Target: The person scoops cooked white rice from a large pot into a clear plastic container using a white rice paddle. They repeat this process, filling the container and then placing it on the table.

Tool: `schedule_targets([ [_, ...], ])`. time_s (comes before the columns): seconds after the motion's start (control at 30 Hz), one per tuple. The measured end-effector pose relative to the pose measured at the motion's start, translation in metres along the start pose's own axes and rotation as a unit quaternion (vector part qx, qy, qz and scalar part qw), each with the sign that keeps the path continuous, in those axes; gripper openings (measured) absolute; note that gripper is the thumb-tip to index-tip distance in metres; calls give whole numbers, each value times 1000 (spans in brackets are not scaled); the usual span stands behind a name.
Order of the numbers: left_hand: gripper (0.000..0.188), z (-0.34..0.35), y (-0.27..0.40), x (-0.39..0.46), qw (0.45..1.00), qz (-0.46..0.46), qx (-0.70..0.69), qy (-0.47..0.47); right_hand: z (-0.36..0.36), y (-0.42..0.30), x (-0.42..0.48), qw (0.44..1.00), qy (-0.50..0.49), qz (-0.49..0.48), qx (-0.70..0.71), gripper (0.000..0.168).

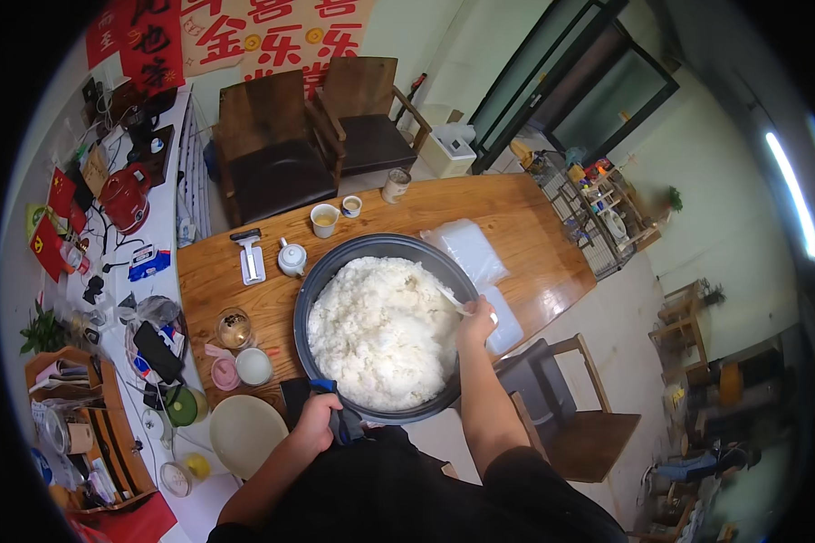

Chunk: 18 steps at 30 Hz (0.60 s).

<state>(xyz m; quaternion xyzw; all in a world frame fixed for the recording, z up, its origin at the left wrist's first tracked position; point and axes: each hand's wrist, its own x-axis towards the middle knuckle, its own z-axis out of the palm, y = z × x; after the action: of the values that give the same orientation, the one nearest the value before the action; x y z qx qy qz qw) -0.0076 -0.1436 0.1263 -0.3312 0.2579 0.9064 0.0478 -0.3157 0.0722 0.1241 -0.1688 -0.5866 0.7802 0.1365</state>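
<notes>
A large dark inner pot (301, 339) full of cooked white rice (380, 332) stands before me at the edge of the wooden table. My right hand (477, 322) grips the handle of a white rice paddle (452, 296) over the pot's right rim. The paddle's far end meets the rice near the right wall, and part of its blade is hard to make out. My left hand (317, 421) is closed on a blue and dark grey cloth-like pad (343, 414) against the near left rim. The pot wall behind the pad is hidden.
Past the pot's right side lie a bag of clear plastic containers (467, 251) and a translucent lid (504, 319). A white teapot (292, 257), a cup of tea (324, 220) and a peeler (251, 261) sit beyond it. Left are a glass jar (235, 328) and a large pale bowl (248, 434).
</notes>
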Motion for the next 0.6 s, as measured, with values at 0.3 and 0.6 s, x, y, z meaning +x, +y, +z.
schedule_targets([
  [0.3, 43, 11, -1, -3, 999, 12, -20, 26, -13, -22, -74, 985, -37, 41, 164, 26],
  [0.6, 45, 25, 13, -19, 998, -12, -56, -31, 4, -91, -233, 867, -379, -281, -163, 30],
])
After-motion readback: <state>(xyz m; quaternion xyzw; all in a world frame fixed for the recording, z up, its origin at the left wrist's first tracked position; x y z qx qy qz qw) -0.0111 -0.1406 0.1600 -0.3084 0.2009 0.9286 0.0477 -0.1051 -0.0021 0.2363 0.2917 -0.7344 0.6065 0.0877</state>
